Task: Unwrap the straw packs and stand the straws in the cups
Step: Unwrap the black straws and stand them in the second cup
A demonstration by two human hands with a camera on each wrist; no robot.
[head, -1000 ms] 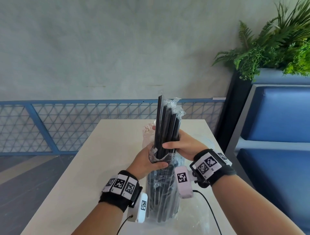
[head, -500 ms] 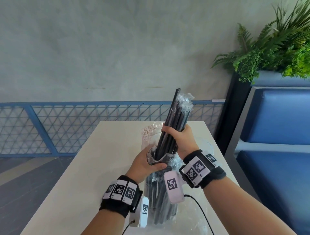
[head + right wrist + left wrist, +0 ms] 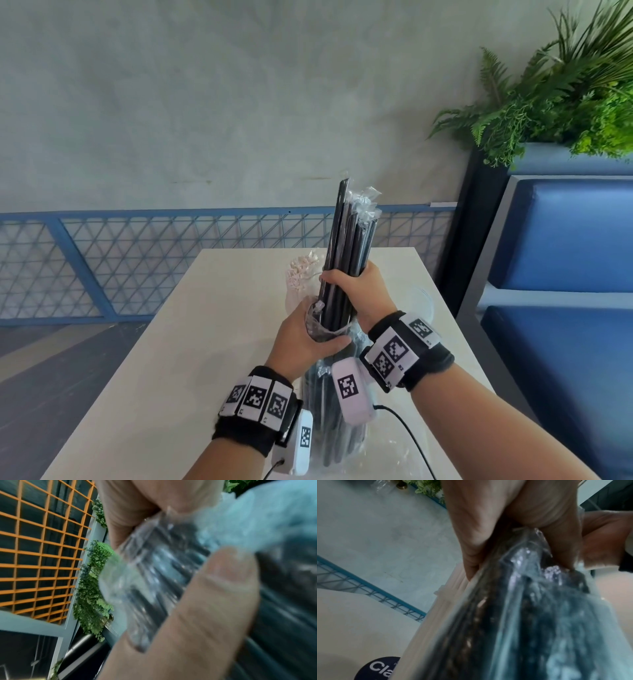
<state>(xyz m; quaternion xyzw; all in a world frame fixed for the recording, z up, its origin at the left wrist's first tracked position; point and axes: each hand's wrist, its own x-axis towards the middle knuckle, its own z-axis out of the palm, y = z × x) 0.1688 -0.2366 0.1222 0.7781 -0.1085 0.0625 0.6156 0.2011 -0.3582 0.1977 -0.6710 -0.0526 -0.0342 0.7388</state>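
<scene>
A clear plastic pack of black straws (image 3: 330,404) stands upright on the white table (image 3: 191,342). My left hand (image 3: 308,337) grips the pack round its open neck. My right hand (image 3: 356,291) grips a bunch of black straws (image 3: 349,240), each in a thin clear sleeve, drawn partly up out of the pack. In the left wrist view the pack (image 3: 539,615) fills the frame under my fingers (image 3: 476,527). The right wrist view shows my thumb (image 3: 197,615) pressed across the wrapped straws (image 3: 154,581). A pack of pale straws (image 3: 301,277) stands just behind. No cup can be made out.
A blue mesh railing (image 3: 137,260) runs behind the table, with a grey wall above. A blue bench seat (image 3: 561,308) and a planter of ferns (image 3: 565,102) stand at the right. Loose clear wrapping (image 3: 394,455) lies on the table's near edge.
My right hand has slid up and pulled the bunch of black straws higher out of the pack, tilting it slightly right. My left hand has kept its grip on the pack's neck.
</scene>
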